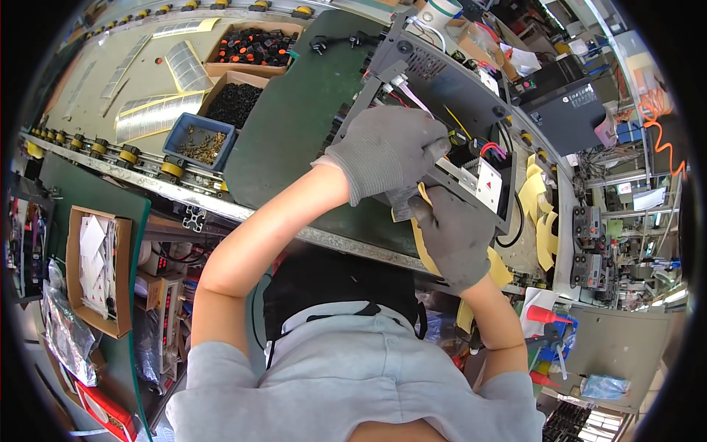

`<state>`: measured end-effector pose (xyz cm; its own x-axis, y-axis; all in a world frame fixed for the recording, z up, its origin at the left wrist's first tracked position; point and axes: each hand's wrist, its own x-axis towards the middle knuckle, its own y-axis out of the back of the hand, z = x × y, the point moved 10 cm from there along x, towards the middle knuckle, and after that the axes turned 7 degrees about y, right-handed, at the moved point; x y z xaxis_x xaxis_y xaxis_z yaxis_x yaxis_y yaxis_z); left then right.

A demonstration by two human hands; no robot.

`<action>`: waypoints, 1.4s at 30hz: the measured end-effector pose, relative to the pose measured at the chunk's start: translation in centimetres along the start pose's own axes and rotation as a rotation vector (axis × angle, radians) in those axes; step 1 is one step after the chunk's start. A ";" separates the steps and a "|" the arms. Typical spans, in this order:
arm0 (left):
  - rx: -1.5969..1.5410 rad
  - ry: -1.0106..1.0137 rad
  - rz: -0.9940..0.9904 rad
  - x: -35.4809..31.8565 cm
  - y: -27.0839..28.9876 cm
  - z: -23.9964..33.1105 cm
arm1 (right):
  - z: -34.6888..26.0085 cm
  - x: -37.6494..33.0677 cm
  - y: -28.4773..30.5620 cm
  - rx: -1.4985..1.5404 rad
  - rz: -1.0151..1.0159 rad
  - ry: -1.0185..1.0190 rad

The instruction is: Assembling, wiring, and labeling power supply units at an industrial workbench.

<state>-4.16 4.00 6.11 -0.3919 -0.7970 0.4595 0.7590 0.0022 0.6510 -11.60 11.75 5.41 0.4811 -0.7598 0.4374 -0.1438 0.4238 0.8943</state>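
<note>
Both my hands wear grey knit gloves and work over an open dark metal equipment case (427, 70) with wires and circuit parts inside. My left hand (390, 151) reaches across the case's near side. Its fingers are pinched together at the inner parts, and what they hold, if anything, is hidden. Just below it, my right hand (456, 236) is closed on a yellow-backed label strip (423, 247), which hangs down over the bench edge. Beside the right hand, a white plate with a red triangle mark (488, 184) sits on the case.
Left on the bench stand a blue bin of brass-coloured screws (197, 144), a box of black parts (234, 102) and a box of black and orange parts (254, 48). Silver label sheets (158, 114) lie farther left. Yellow backing strips (541, 214) lie to the right.
</note>
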 end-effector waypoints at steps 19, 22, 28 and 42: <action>0.016 0.046 0.015 0.1 0.0 0.0 | 1.0 -0.4 0.4 0.041 -0.013 -0.036; 0.017 0.035 0.019 0.1 0.0 0.0 | 0.9 -0.4 0.6 0.052 0.009 -0.022; 0.016 -0.006 0.048 0.0 0.2 0.3 | 1.1 -0.5 0.4 0.053 -0.009 -0.038; -0.003 0.000 0.061 -0.1 0.4 0.4 | 1.1 -0.6 0.4 0.054 0.001 -0.031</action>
<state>-4.05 4.32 6.61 -0.3449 -0.7952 0.4987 0.7830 0.0493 0.6201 -12.86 11.81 5.61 0.4544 -0.7744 0.4402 -0.1910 0.3980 0.8973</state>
